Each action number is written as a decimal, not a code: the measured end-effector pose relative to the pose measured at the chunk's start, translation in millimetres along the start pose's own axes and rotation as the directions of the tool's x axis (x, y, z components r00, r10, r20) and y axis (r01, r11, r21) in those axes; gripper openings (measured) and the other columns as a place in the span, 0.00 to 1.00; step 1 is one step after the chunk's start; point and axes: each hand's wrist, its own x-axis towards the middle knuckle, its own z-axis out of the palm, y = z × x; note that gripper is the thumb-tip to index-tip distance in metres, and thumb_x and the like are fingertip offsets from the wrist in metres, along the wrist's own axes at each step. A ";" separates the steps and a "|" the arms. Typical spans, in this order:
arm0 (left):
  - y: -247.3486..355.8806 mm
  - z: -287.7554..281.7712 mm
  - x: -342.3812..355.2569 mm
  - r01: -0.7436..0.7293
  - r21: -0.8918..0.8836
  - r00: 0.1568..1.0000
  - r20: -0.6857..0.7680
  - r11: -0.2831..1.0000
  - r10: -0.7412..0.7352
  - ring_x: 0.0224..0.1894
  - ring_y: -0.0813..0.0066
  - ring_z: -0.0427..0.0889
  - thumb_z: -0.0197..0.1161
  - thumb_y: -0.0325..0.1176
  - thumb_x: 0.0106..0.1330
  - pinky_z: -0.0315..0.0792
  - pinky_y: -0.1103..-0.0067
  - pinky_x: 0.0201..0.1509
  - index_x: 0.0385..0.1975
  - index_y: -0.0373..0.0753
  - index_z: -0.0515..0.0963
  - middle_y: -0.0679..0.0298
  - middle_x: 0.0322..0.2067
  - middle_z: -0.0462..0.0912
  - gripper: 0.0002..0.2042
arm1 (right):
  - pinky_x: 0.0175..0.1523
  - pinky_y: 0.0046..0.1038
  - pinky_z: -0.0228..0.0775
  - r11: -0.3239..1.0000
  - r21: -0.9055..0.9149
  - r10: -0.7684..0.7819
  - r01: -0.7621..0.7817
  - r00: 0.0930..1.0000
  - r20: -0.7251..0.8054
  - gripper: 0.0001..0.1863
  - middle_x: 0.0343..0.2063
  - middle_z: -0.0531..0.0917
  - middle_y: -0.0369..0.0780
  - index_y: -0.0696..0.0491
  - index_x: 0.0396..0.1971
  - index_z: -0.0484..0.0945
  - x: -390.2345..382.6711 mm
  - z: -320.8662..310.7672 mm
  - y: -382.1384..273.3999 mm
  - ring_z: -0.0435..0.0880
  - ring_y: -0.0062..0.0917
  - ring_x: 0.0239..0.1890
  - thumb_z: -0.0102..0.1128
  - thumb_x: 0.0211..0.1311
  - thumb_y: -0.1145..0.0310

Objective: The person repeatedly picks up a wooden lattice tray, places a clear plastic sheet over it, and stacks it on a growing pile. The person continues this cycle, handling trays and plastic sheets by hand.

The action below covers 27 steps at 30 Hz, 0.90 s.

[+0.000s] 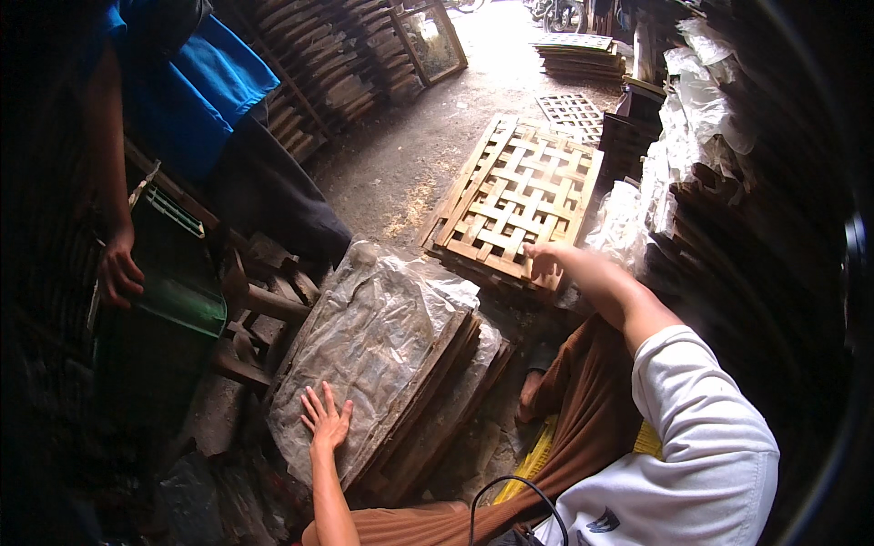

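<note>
Panel of woven wood strips (521,196), top of its pile: where does it lie?

Just past the middle of the view, toward one o'clock. Its long axis runs from about seven o'clock to one, so a short edge faces the person.

Which hand is nearer?

Clearly the right hand (546,258). It is at the panel's near edge, toward the five o'clock corner, with the bulk of the panel at eleven o'clock from it.

Gripping?

I cannot tell. The forefinger reaches out over the strips and the others bend under, but whether they pinch the wood is unclear.

And the left hand (328,423)?

Spread, palm down, well apart from the panel, which is off at one o'clock from it. It rests on a crinkled plastic sheet (387,305), near the seven o'clock end of the covered boards (428,400).

So the right is beside the panel and the left is a reach away, across the boards.

Yes, that is the relation that matters.

What is farther out?

Another woven panel (572,114) on the floor (373,187), beyond at one o'clock; white plastic (669,182) at two; and at nine, a co-worker's hand (118,268) by a green bin (187,305).
</note>
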 end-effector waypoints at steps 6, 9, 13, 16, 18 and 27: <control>4.1 -1.7 -1.3 -0.012 0.000 1.000 -0.002 1.000 0.012 0.69 0.52 0.19 0.38 0.67 0.61 0.27 0.47 0.65 0.67 0.57 0.31 0.54 0.67 0.20 0.41 | 0.42 0.34 0.75 0.890 -0.444 -0.250 0.102 0.924 -0.290 0.33 0.41 0.78 0.52 0.62 0.49 0.65 23.0 33.1 -8.8 0.80 0.35 0.43 0.60 0.42 0.59; 3.7 -3.1 -2.7 -0.009 -0.009 1.000 -0.001 1.000 0.009 0.69 0.52 0.19 0.38 0.67 0.61 0.26 0.47 0.65 0.67 0.56 0.31 0.55 0.67 0.20 0.41 | 0.43 0.36 0.74 0.829 -0.557 -0.254 0.055 0.924 -0.287 0.32 0.43 0.75 0.52 0.60 0.50 0.67 19.5 31.3 -12.8 0.79 0.38 0.45 0.56 0.42 0.59; -2.6 -0.9 -1.7 -0.003 -0.010 1.000 0.009 1.000 0.004 0.68 0.52 0.18 0.41 0.68 0.59 0.25 0.47 0.65 0.68 0.56 0.31 0.53 0.67 0.20 0.43 | 0.46 0.35 0.71 0.782 -0.623 -0.261 -0.020 0.898 -0.355 0.35 0.50 0.69 0.53 0.59 0.52 0.66 16.5 38.9 -20.9 0.75 0.40 0.47 0.56 0.42 0.57; -4.4 0.6 -0.6 -0.006 -0.024 1.000 0.007 1.000 0.006 0.68 0.52 0.17 0.40 0.69 0.58 0.25 0.47 0.65 0.68 0.56 0.31 0.54 0.67 0.19 0.44 | 0.45 0.36 0.71 0.783 -0.621 -0.310 0.043 0.892 -0.329 0.34 0.50 0.69 0.51 0.58 0.51 0.67 10.1 38.0 -23.3 0.75 0.39 0.46 0.57 0.42 0.56; -4.1 0.9 0.2 -0.010 -0.030 1.000 0.005 0.999 0.010 0.68 0.52 0.17 0.41 0.69 0.57 0.25 0.46 0.64 0.68 0.56 0.31 0.54 0.67 0.19 0.44 | 0.44 0.37 0.71 0.776 -0.626 -0.369 0.079 0.861 -0.349 0.34 0.48 0.69 0.50 0.57 0.51 0.67 16.0 39.5 -20.1 0.74 0.39 0.47 0.59 0.41 0.56; 2.9 -1.7 2.3 -0.029 -0.048 1.000 -0.002 0.998 0.029 0.68 0.52 0.18 0.43 0.68 0.57 0.24 0.46 0.64 0.68 0.56 0.32 0.53 0.67 0.19 0.44 | 0.46 0.38 0.68 0.619 -0.771 -0.557 0.150 0.776 -0.296 0.37 0.42 0.75 0.45 0.54 0.57 0.60 39.0 64.0 -20.4 0.72 0.39 0.48 0.59 0.41 0.68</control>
